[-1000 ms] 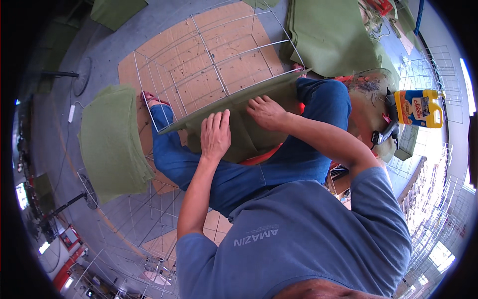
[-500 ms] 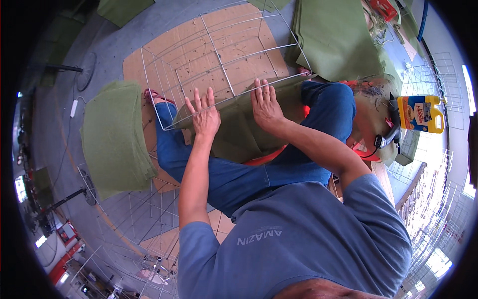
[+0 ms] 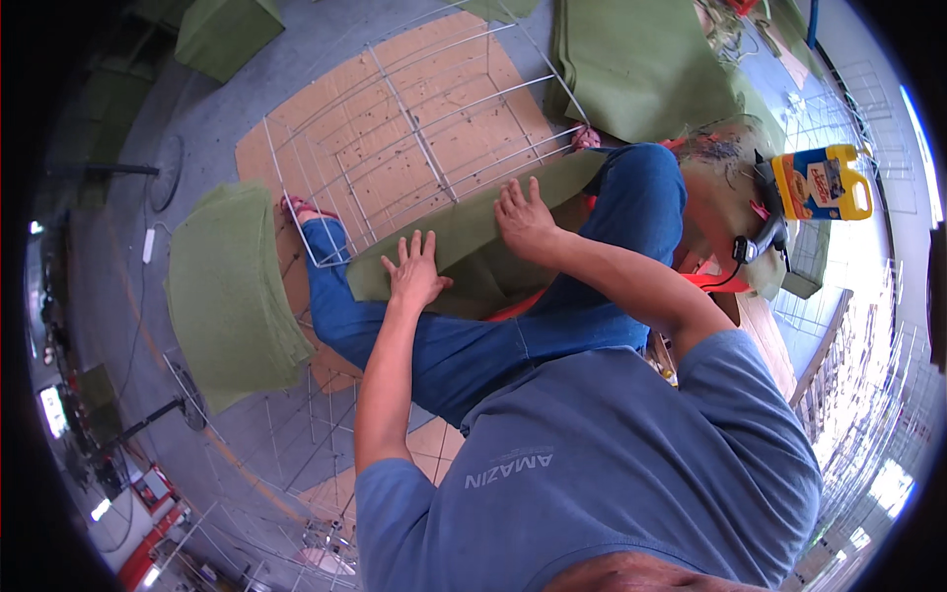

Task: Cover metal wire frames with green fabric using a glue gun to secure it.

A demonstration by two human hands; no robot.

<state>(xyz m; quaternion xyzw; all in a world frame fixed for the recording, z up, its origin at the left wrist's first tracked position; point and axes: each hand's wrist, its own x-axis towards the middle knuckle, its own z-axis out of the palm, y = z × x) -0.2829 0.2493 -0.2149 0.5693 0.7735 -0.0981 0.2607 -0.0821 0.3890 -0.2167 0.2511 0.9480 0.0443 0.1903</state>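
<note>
A wire frame point(image 3: 446, 187) of thin metal rods stands in front of my lap, with green sheet material point(image 3: 469, 229) along its near edge. One strip of the sheet lies folded along that edge, and a darker part of it sags toward my lap. On the strip's left part rests my left hand point(image 3: 416, 273), fingers spread and thumb out to the side. Farther right, my right hand point(image 3: 527, 223) lies on the strip with its fingers apart and stretched. Neither hand grips anything. My knees flank the sheet.
Brown cardboard point(image 3: 365, 99) covers the floor beneath the frame. Stacks of green sheets lie left point(image 3: 222, 296) and far right point(image 3: 641, 69). At right are a yellow jug point(image 3: 822, 184) and a black-handled tool point(image 3: 760, 242). More wire frames point(image 3: 868, 365) stand along the right side.
Both hands have drawn back from the wire edge toward me. A green strip now shows folded along that edge, where the bare rod was visible. The view has shifted slightly.
</note>
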